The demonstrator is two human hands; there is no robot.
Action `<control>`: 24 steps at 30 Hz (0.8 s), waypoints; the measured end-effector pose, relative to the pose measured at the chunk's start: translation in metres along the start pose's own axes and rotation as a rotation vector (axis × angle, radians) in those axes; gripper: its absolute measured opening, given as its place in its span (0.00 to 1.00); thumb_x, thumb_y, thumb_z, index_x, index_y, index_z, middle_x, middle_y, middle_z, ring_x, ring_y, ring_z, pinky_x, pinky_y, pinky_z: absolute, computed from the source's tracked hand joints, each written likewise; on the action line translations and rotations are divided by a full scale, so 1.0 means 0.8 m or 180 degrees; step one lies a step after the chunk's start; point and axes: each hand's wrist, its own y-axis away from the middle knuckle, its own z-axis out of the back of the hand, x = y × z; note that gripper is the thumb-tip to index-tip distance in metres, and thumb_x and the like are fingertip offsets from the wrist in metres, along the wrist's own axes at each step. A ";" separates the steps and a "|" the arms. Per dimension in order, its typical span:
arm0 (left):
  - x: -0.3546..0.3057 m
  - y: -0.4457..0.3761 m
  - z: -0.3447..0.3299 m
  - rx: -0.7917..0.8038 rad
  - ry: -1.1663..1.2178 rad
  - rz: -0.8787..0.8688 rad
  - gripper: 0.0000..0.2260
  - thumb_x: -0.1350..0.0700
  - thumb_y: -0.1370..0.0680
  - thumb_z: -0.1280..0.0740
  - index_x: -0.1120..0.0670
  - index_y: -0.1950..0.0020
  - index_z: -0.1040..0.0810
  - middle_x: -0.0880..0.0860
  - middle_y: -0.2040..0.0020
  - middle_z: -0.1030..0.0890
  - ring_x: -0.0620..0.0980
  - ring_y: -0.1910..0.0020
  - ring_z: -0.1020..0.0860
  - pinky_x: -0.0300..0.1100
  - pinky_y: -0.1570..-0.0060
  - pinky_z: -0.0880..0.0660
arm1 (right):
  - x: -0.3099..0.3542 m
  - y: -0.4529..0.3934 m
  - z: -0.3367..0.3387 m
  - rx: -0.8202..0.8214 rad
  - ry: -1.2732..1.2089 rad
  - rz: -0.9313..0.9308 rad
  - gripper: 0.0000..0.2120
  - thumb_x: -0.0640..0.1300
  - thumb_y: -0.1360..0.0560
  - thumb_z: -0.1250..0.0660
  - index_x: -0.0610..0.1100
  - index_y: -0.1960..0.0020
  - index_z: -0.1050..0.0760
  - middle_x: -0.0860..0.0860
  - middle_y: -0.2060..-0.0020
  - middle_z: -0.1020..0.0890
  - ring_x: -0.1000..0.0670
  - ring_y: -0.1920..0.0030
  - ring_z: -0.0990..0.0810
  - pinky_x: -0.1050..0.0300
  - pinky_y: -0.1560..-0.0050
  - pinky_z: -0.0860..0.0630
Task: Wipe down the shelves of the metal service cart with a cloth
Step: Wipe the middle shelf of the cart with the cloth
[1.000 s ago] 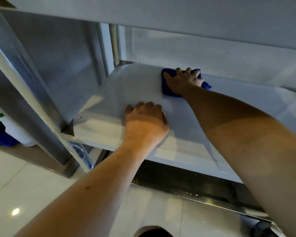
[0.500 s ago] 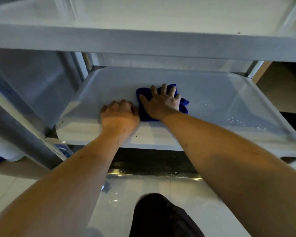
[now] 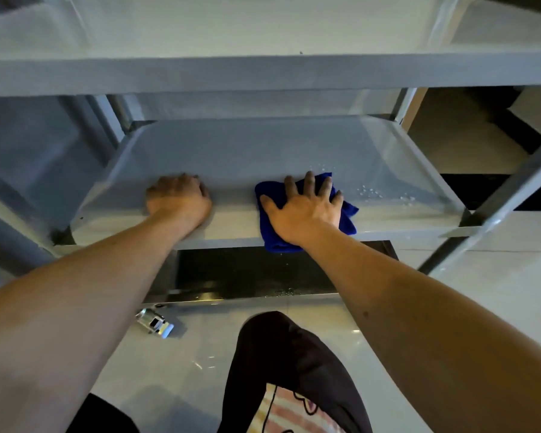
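Shiny caster wheel [image 3: 155, 321] on tiled floor [image 3: 175, 370] (glossy).

I am seeing the blue cloth [image 3: 347, 214] lying crumpled and flattened at the front edge of the cart's middle shelf [image 3: 231, 151], right of centre, one corner hanging over that edge. The shelf is a grey metal tray with a raised rim, water droplets [image 3: 369, 191] sitting toward its right edge.
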 end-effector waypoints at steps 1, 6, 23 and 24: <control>-0.005 0.000 0.003 0.0011 -0.0114 -0.0118 0.15 0.49 0.21 0.44 0.53 0.45 0.20 0.57 0.46 0.19 0.60 0.45 0.23 0.50 0.46 0.27 | -0.008 0.000 0.001 0.0000 0.0000 -0.0057 0.39 0.73 0.23 0.59 0.53 0.20 0.49 0.42 0.19 0.50 0.32 0.22 0.54 0.29 0.27 0.52; -0.066 0.015 0.011 -0.0165 0.0138 -0.0934 0.12 0.50 0.20 0.41 0.52 0.42 0.23 0.54 0.44 0.21 0.55 0.44 0.25 0.53 0.44 0.27 | -0.028 -0.003 0.002 0.0007 0.0016 -0.0138 0.39 0.73 0.24 0.59 0.54 0.19 0.50 0.42 0.19 0.51 0.33 0.22 0.55 0.29 0.27 0.53; -0.183 -0.021 -0.033 0.0082 0.0541 -0.0627 0.19 0.51 0.20 0.45 0.49 0.30 0.29 0.52 0.31 0.26 0.54 0.32 0.31 0.52 0.31 0.37 | -0.058 -0.140 0.002 -0.0005 0.0239 -0.0132 0.39 0.74 0.24 0.60 0.54 0.20 0.46 0.42 0.19 0.49 0.33 0.22 0.54 0.31 0.28 0.51; -0.182 -0.024 -0.035 0.0064 0.0566 -0.0675 0.19 0.51 0.20 0.46 0.49 0.30 0.29 0.52 0.31 0.26 0.54 0.32 0.31 0.52 0.31 0.37 | -0.057 -0.154 0.002 -0.0028 0.0231 -0.0137 0.39 0.74 0.24 0.59 0.54 0.21 0.45 0.41 0.20 0.48 0.33 0.22 0.53 0.31 0.28 0.50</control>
